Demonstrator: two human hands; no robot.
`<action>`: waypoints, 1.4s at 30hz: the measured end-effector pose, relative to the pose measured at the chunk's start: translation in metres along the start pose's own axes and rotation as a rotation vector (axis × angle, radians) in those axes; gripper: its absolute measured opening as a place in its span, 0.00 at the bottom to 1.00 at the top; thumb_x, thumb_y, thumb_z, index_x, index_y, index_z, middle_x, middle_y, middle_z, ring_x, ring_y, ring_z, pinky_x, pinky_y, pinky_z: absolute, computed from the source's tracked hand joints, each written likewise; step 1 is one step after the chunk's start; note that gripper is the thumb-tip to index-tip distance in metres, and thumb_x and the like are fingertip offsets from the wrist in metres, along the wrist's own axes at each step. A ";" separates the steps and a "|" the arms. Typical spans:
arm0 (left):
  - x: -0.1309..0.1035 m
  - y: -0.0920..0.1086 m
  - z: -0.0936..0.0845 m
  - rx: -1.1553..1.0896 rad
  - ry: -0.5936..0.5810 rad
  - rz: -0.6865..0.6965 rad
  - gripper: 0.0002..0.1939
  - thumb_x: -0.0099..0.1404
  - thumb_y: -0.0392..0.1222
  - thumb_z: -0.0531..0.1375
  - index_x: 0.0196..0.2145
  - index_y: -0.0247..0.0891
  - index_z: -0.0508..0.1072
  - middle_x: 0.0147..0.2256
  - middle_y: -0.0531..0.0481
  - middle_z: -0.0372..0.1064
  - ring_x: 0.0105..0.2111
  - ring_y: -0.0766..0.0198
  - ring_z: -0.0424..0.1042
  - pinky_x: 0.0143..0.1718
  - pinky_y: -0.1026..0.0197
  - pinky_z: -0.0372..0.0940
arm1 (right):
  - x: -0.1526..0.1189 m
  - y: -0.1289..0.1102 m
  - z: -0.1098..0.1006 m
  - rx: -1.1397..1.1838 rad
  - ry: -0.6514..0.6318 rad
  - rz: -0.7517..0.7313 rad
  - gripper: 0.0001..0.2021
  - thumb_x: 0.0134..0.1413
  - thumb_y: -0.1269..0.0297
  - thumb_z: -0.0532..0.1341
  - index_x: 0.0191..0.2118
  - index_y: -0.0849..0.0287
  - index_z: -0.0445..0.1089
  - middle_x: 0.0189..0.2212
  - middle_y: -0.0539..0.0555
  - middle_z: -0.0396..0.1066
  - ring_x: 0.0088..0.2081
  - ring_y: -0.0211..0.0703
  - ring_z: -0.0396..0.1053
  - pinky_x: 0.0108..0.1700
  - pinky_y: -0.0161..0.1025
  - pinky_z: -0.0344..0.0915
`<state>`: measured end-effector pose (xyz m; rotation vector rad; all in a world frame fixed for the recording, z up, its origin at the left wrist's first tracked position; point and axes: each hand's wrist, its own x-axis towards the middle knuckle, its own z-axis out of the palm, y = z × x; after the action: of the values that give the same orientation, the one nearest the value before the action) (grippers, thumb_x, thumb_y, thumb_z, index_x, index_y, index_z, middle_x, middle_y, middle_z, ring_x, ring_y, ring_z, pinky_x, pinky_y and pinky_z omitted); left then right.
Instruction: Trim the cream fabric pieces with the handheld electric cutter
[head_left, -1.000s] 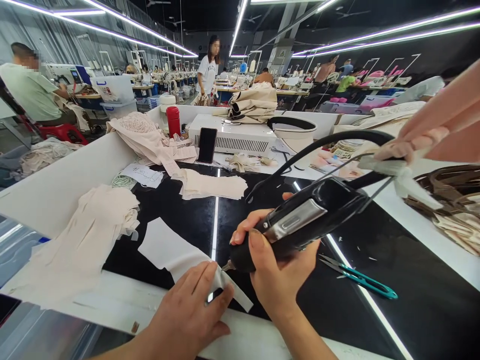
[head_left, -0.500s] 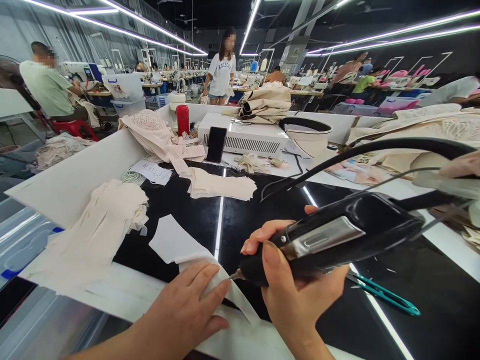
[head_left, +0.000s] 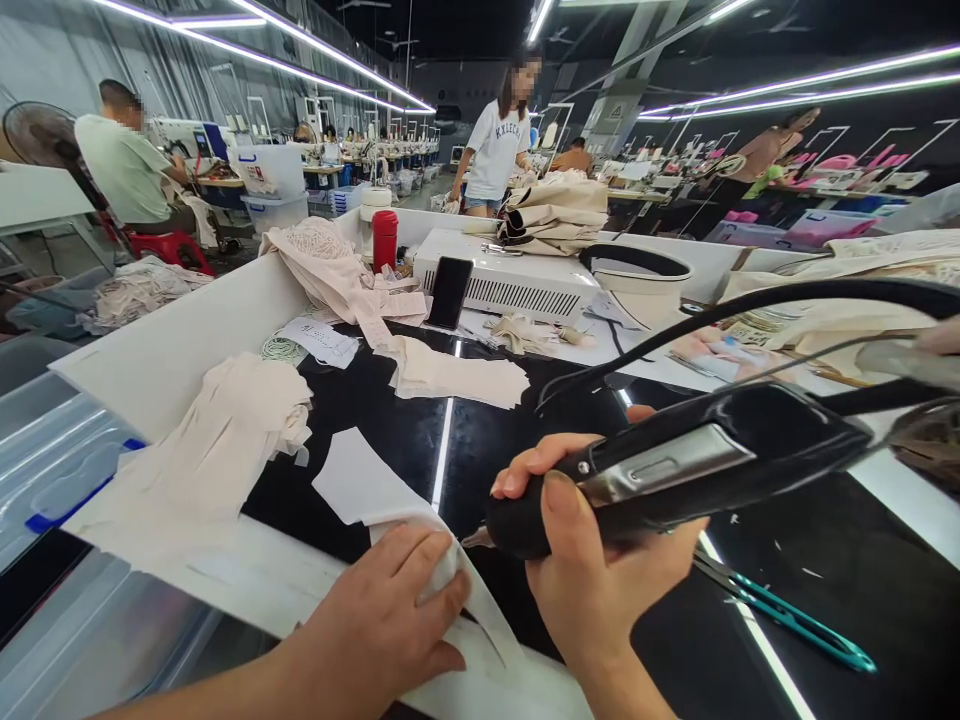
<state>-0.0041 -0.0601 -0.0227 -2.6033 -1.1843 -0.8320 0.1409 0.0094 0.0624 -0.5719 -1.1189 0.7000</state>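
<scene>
My right hand (head_left: 600,540) is wrapped round a black handheld tool (head_left: 787,440) with a silver plate and a cord. The tool's narrow tip points left and sits beside the edge of a white fabric piece (head_left: 360,480) on the black tabletop (head_left: 360,385). My left hand (head_left: 397,610) presses on that fabric just left of the tip, fingers bent, with some pale material between thumb and fingers. Part of the fabric is hidden under this hand. Teal-handled snips (head_left: 806,620) lie to the right of my right hand.
Beige fabric strips (head_left: 210,450) are heaped at the left. Farther back stand a phone (head_left: 450,292), a red cup (head_left: 385,240) and a white box (head_left: 499,270) under folded fabric. A person (head_left: 495,150) stands behind the table. Another hand shows at the right edge.
The whole view has shifted, with most things now farther right. My left fingers are more bent, with pale material bunched between them. The standing person has moved right and leans more.
</scene>
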 end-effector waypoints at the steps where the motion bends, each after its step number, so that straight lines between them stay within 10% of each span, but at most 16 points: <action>1: 0.000 0.000 0.000 -0.002 0.001 -0.001 0.42 0.47 0.58 0.80 0.53 0.35 0.72 0.51 0.38 0.75 0.50 0.45 0.77 0.51 0.48 0.76 | 0.000 0.002 0.000 0.004 -0.009 0.002 0.23 0.59 0.65 0.71 0.56 0.46 0.65 0.31 0.44 0.74 0.23 0.37 0.72 0.24 0.37 0.72; 32: 0.002 -0.001 -0.007 0.043 -0.053 0.017 0.41 0.49 0.56 0.80 0.54 0.35 0.72 0.53 0.35 0.75 0.52 0.43 0.77 0.53 0.47 0.77 | -0.002 -0.003 -0.004 0.003 0.004 0.003 0.25 0.59 0.63 0.71 0.58 0.48 0.63 0.30 0.44 0.74 0.22 0.37 0.72 0.24 0.37 0.72; 42: 0.007 -0.005 -0.021 -0.063 -0.127 -0.005 0.24 0.71 0.51 0.67 0.57 0.35 0.69 0.54 0.37 0.74 0.54 0.49 0.76 0.54 0.49 0.76 | -0.001 0.000 -0.002 -0.013 0.004 0.007 0.17 0.57 0.69 0.69 0.46 0.50 0.62 0.30 0.43 0.74 0.22 0.36 0.72 0.23 0.36 0.72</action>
<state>-0.0131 -0.0598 -0.0015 -2.7417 -1.2160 -0.7257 0.1425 0.0084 0.0610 -0.5889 -1.1188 0.6980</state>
